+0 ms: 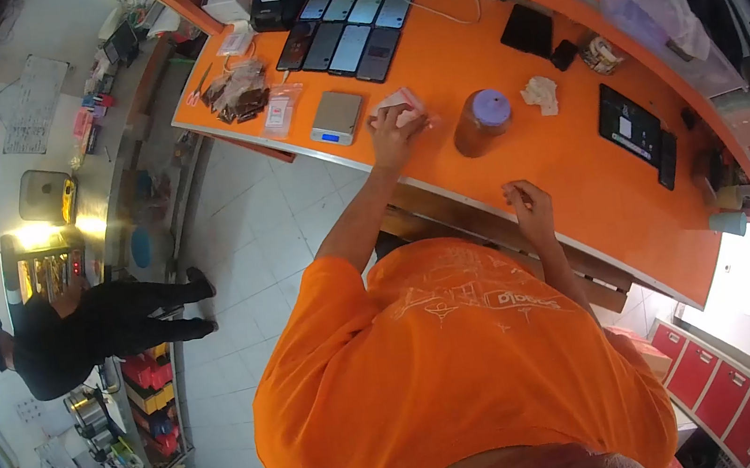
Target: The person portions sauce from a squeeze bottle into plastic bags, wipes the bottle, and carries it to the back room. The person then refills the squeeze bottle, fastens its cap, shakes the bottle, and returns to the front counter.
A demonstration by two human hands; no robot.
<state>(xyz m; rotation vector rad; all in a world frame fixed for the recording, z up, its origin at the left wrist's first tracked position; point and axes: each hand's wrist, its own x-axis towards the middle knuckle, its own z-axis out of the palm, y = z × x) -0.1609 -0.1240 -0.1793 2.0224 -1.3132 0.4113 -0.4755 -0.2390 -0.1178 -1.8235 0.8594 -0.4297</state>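
Observation:
My left hand (393, 137) reaches over the front of the orange table and grips a small pack of clear plastic bags (399, 103) with a red edge. Just left of it lies a digital scale (337, 114) with a lit blue display. My right hand (530, 201) hovers at the table's front edge, fingers loosely bent and apart, with nothing visible in it. Between the hands, towards the back, stands a brown bottle (475, 131) with a purple lid. Left of the scale are a labelled clear bag (281, 112) and a heap of small plastic pouches (240, 91).
Several phones (349, 34) lie in rows at the back left, with scissors (200, 88) at the far left. Crumpled tissue (541, 95) and a black tablet-like device (630, 125) lie to the right. Another person in black (93, 323) stands at the left-hand counter.

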